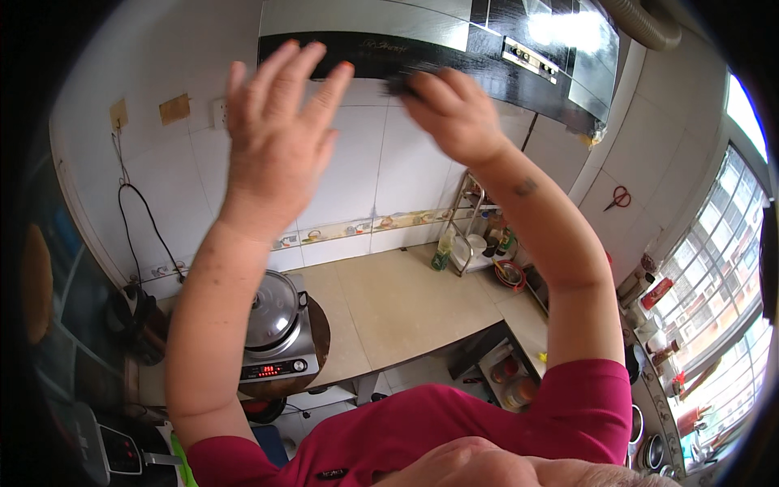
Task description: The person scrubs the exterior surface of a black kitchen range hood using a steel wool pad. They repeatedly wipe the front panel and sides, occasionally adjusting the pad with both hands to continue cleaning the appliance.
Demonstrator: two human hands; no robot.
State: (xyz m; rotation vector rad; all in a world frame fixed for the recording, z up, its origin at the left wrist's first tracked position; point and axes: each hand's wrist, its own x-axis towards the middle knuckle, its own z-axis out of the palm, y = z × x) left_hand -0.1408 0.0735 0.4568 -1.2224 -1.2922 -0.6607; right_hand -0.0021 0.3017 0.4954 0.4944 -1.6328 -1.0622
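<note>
Both my arms are raised before a range hood [438,36] with a glossy black front. My left hand [277,128] is lifted with its fingers spread and holds nothing; it overlaps the hood's lower left part in view. My right hand [453,112] is closed around a small dark item [398,84], blurred, perhaps a scrubbing pad, in front of the hood's lower edge. Whether it touches the hood I cannot tell. Below my left forearm, a lidded metal pan [271,310] sits on an induction cooker [281,365] with a lit red display.
A tiled counter [401,292] runs below, with a green bottle [443,251] and a metal rack [465,228] at its back right. Red-handled scissors [619,198] hang on the wall. Jars line the barred window [712,231]. A black cable [149,210] hangs at left.
</note>
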